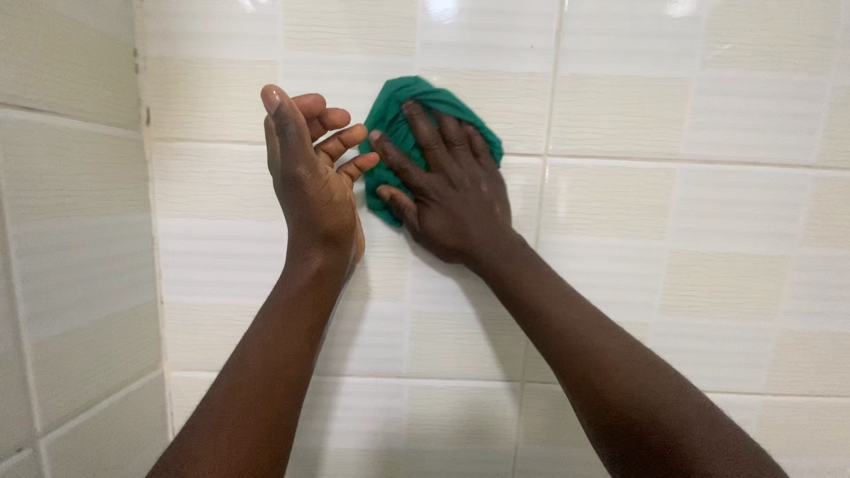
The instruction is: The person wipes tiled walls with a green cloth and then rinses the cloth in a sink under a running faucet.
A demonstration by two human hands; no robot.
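My right hand (452,199) is flat on the green cloth (403,111), fingers spread wide over it, palm pressing it vs the tiled wall (691,230). Cloth's bunched up, not folded neat; most of it sits under my fingers, w/ a rounded lump poking out above them and a bit hanging out below my thumb. It's on the wall right where a horizontal grout line runs, approx upper middle of my view. So right hand isn't gripping, just pinning the cloth to the tile w/ an open palm.

My left hand (310,173) is up just beside it, to the left, holding nothing. Palm faces toward the right hand, fingers loosely curled, fingertips close to the cloth's edge; can't tell if they touch it. It's off the wall, hovering in front.

Wall is glossy cream and beige tiles w/ faint horizontal stripes, some light glare near the top. Corner of the room is at the left, where a side wall (71,265) w/ the same tiles meets it.
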